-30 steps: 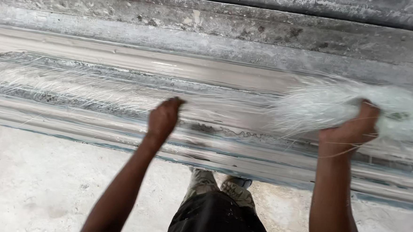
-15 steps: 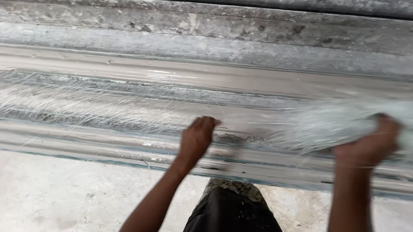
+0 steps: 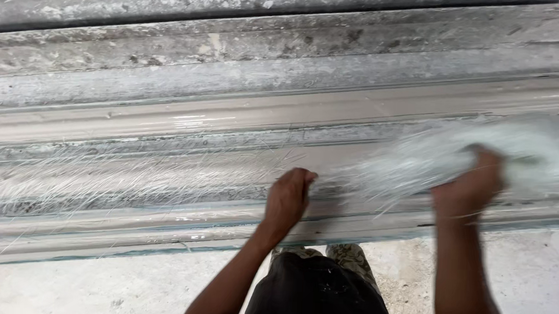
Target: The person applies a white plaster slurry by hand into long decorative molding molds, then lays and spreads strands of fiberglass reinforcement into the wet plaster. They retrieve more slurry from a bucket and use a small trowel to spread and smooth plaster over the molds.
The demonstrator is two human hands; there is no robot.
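Head view blurs the bundle of white glass fibres [image 3: 522, 157], cut off at the frame's right edge, on the long grey mould [image 3: 167, 119]. Right hand [image 3: 469, 186] clenches that bundle. Left hand [image 3: 288, 199], fingers curled, presses strands on the mould; its grip is unclear. It has shifted rightward along the mould.

A long grey moulded form [image 3: 167, 116], ridged lengthwise and coated with wet grey paste, runs across the view above a pale concrete floor [image 3: 94, 287]. Thin white glass fibres [image 3: 119, 180] lie spread flat along its middle channel. A loose white fibre bundle [image 3: 458, 157] rests on it at the right.
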